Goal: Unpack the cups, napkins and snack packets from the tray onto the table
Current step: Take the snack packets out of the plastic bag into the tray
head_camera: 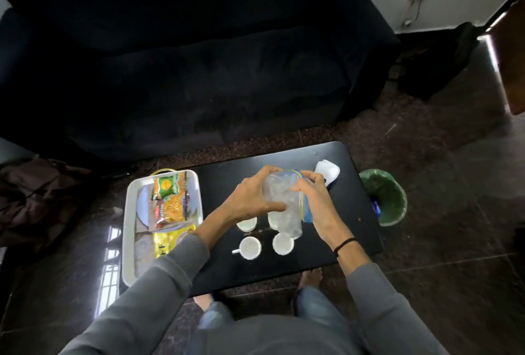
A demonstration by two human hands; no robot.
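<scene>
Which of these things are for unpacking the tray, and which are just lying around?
For the job:
- white tray
- snack packets still on the tray
- four white cups on the black table
- clear plastic bag, held by the left hand and right hand

Just lying about:
- green bin
- dark sofa
- brown cloth on the floor

On the table point(352, 201), the tray point(129, 241) (holding snack packets point(170, 201)) lies left of 4 cups point(250, 247).
</scene>
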